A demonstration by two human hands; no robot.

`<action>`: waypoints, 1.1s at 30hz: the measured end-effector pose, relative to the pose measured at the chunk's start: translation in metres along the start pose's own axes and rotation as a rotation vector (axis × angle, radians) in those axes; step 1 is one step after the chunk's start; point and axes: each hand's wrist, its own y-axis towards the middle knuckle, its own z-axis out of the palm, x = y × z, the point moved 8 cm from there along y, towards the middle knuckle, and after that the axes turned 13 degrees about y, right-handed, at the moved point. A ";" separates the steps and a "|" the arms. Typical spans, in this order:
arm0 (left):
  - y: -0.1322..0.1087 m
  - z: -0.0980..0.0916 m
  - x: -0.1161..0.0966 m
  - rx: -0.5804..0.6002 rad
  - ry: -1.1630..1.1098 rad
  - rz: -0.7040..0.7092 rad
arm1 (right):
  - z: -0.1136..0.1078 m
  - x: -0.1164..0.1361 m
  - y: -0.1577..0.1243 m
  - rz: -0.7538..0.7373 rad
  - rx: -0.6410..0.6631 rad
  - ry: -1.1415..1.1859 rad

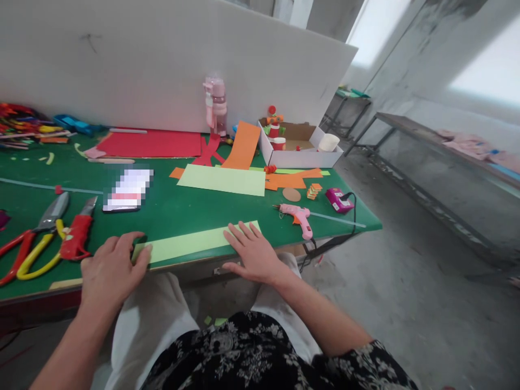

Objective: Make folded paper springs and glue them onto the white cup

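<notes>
A long light-green paper strip [187,244] lies along the front edge of the table. My left hand [111,265] is at its left end, thumb and index finger curled around the paper. On the right end my right hand [254,252] lies flat, fingers stretched over the strip and thumb pointing left. Just left of my left hand are a red-handled utility knife [77,233] and scissors [44,233] with red and yellow handles. A wider light-green paper piece [223,180] lies farther back. To the right rests a pink glue gun [296,216].
A phone [128,189] lies on the green table [182,211]. Behind are red sheets [150,143], orange paper [242,146], a pink bottle [217,105] and a white box [300,157]. A purple box with a cord [339,200] sits near the right corner.
</notes>
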 end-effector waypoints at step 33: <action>-0.058 0.018 -0.013 -0.242 0.005 0.356 | -0.004 -0.007 0.000 -0.045 -0.044 -0.115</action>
